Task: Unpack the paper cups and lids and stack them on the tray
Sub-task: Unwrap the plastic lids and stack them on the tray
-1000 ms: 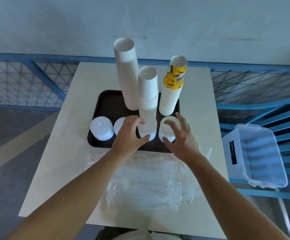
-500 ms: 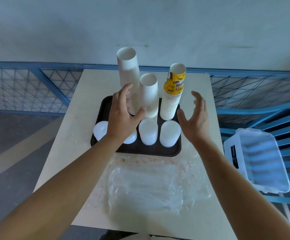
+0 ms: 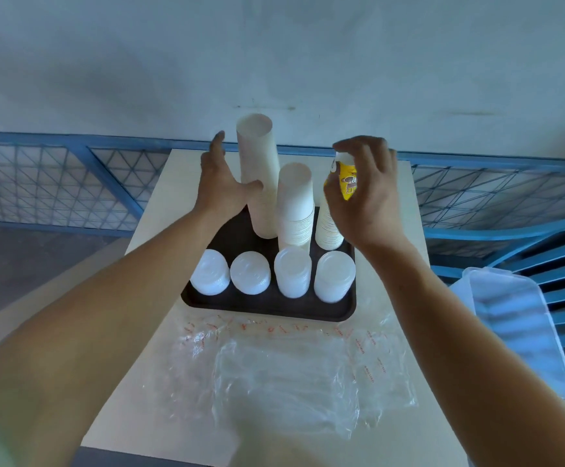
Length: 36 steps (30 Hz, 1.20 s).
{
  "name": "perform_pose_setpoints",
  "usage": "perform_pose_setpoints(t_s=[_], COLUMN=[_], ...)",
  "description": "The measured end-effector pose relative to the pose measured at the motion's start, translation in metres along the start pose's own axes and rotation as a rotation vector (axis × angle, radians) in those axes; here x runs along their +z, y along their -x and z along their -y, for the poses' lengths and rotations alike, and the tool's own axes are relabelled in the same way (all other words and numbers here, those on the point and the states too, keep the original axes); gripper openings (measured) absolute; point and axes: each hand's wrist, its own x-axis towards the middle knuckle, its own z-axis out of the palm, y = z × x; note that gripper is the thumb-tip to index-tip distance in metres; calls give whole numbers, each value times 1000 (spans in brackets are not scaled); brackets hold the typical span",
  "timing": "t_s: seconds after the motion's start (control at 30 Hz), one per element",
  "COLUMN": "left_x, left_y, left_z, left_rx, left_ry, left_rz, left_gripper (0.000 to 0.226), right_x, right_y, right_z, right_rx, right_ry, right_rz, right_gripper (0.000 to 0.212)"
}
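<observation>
A dark tray on the pale table holds three upright cup stacks at its back. The tall white stack stands left, a shorter white stack in the middle, and a stack topped by a yellow printed cup on the right. Several stacks of white lids line the tray's front. My left hand rests against the tall stack's left side, thumb touching it, fingers spread. My right hand curls around the yellow cup at the top of the right stack.
Empty clear plastic wrappers lie flat on the table in front of the tray. A clear plastic bin sits on a blue chair to the right. Blue mesh fencing and a wall stand behind the table.
Both hands rose from the lid stacks at the tray's front to the cup stacks. The left now touches the tall stack; the right has closed around the yellow top cup.
</observation>
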Motion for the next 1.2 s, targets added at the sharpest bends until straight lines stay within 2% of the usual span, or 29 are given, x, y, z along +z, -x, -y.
perform_pose_setpoints(t_s=[0.13, 0.23, 0.4, 0.47, 0.63, 0.8, 1.03, 1.1, 1.2], left_x=[5, 7, 14, 17, 20, 15, 5, -30, -35], left_y=[-20, -28, -34, -34, -35, -36, -30, -34, -33], left_z=[14, 23, 32, 35, 38, 43, 52, 83, 87], left_rx=[-121, -148, -125, -110, -50, -7, -2, -34, -27], left_ry=[150, 215, 173, 143, 87, 61, 57, 71, 68], left_rz=[151, 191, 227, 217, 196, 177, 176, 151, 144], left_gripper=[105, 106, 112, 109, 93, 91, 92, 94, 92], right_x=[23, 44, 71, 81, 101, 113, 121, 150, 152], right_y=[-29, -53, -91, -101, -116, -122, -119, -114, -114], right_z=[26, 37, 43, 42, 42, 48, 53, 87, 91], right_rx=[22, 20, 105, 127, 118, 135, 156, 148, 132], right_ry=[-37, -9, 146, 203, 231, 202, 171, 140, 131], right_rz=[232, 400, 725, 792, 856, 820, 813, 830, 834], right_gripper=[51, 63, 73, 74, 76, 65, 63, 64, 64])
